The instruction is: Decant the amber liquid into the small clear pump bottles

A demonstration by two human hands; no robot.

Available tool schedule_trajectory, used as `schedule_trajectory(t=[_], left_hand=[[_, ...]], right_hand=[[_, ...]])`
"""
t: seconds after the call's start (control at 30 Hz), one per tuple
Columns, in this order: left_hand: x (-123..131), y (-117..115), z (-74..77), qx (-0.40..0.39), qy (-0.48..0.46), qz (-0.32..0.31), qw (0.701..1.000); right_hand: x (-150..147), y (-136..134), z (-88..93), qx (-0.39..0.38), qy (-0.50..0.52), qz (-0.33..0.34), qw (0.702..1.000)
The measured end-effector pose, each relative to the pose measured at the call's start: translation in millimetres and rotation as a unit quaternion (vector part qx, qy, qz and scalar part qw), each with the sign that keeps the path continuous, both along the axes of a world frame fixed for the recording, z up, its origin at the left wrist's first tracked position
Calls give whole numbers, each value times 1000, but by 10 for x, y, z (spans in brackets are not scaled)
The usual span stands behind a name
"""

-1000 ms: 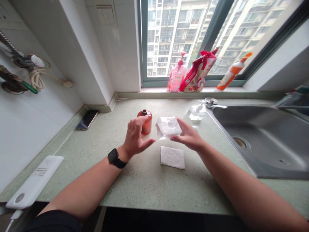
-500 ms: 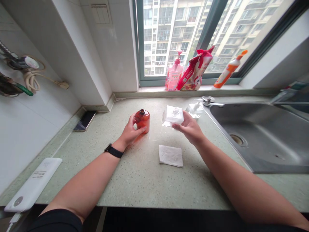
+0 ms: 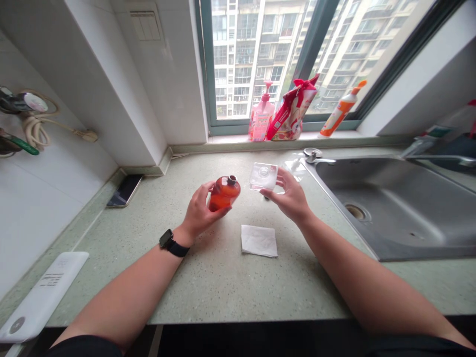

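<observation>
My left hand (image 3: 203,209) is wrapped round an amber bottle (image 3: 225,192), which leans to the right with its open neck uppermost. To the right of it, my right hand (image 3: 292,196) grips a clear square container (image 3: 263,177) between thumb and fingers, with a round shape showing on its face. A folded white tissue (image 3: 259,241) lies on the counter (image 3: 208,277) below and between the hands. Behind my right hand, a transparent item (image 3: 296,167) rests near the sink; its shape is hard to make out.
On the right is a steel sink (image 3: 397,208) with a faucet. A phone (image 3: 125,191) and a white power bank (image 3: 44,292) lie at left. Along the windowsill stand a pink pump bottle (image 3: 261,119), a red bag (image 3: 293,114) and an orange-white bottle (image 3: 340,114).
The amber bottle has gone from upright to tilted rightward in my left hand. My right hand has turned the clear container so its face points more toward me. The view has shifted slightly.
</observation>
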State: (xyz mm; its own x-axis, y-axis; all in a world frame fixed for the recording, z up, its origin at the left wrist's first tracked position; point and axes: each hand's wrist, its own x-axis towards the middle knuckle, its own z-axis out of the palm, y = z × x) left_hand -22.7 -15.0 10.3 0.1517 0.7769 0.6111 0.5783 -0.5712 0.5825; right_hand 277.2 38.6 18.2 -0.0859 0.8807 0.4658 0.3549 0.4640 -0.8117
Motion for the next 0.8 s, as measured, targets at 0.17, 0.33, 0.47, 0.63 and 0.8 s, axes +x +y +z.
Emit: schedule_trajectory(t=[0.17,0.33,0.47,0.63,0.8], left_hand=[[64,-56,28,45,78,21,996],[99,-84,55,49,113,29,992],[117,-90,60,37,125,30,991],[125,-97,64,28,136,36,990],[135,-104,63,27,137,37,989]], right_hand=[[7,-38,47,61,-62,-28,996],[14,-64,80,107,-124,-39,986],[25,-75,88,111,-166,-42,979],[17,-109,109,135,-195,-44,970],[3,-120,96,172,-211,-53,961]])
